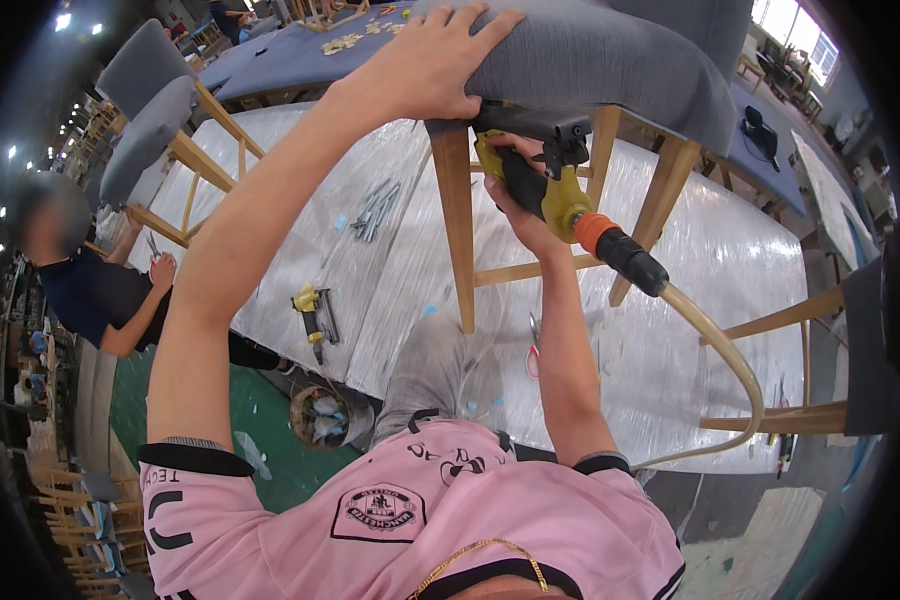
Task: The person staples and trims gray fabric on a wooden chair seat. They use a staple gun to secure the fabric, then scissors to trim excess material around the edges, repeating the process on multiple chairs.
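Observation:
My left hand (432,62) lies spread over the left edge of a grey upholstered chair seat (600,60), fingers apart. My right hand (520,200) is wrapped round the black handle of a yellow and black air staple gun (560,205) under the seat. The gun's dark nose end reaches up against the seat's underside, close to my left thumb; the exact contact is hidden. An orange coupling (596,236) joins the gun to a clear yellowish air hose (735,365) that curves down to the right. The chair's pale wooden legs (455,230) stand on a plastic-wrapped table.
A second staple gun (312,318), several long bolts (377,212) and red-handled scissors (533,360) lie on the plastic-wrapped table (370,300). At left, a person (95,290) holds scissors beside another grey chair (160,110). A scrap bin (325,415) stands below; more chair legs (780,418) show right.

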`<state>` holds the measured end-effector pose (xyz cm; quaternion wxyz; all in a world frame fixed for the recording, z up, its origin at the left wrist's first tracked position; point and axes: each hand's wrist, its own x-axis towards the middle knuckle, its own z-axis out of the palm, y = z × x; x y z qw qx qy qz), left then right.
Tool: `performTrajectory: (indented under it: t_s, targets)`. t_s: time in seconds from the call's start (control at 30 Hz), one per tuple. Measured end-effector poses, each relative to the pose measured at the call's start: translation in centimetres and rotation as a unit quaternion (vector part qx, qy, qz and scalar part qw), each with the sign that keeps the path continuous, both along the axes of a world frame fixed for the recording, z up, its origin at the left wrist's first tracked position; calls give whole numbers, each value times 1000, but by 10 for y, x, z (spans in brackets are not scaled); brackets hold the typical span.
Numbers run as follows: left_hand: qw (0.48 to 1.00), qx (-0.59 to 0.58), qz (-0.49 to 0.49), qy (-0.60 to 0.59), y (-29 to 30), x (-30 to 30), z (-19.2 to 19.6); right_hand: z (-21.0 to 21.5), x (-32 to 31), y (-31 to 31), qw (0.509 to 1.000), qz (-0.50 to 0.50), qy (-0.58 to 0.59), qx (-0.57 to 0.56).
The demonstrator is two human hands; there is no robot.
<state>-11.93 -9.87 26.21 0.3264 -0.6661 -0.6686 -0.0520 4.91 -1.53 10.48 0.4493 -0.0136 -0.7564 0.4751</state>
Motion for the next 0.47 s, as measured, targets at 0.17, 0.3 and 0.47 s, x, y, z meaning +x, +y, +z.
performTrajectory:
  t_s: [0.17,0.3,0.47]
  targets:
    - [1000,-17,6,2,4,-2,0,-5,-2,8,999,22,16,-25]
    - [994,-86,-42,-56,6,-21,16,-3,-4,19,999,30,15,-28]
    - [960,-191,-54,-198,4,-45,57,-12,5,29,998,55,-6,-38]
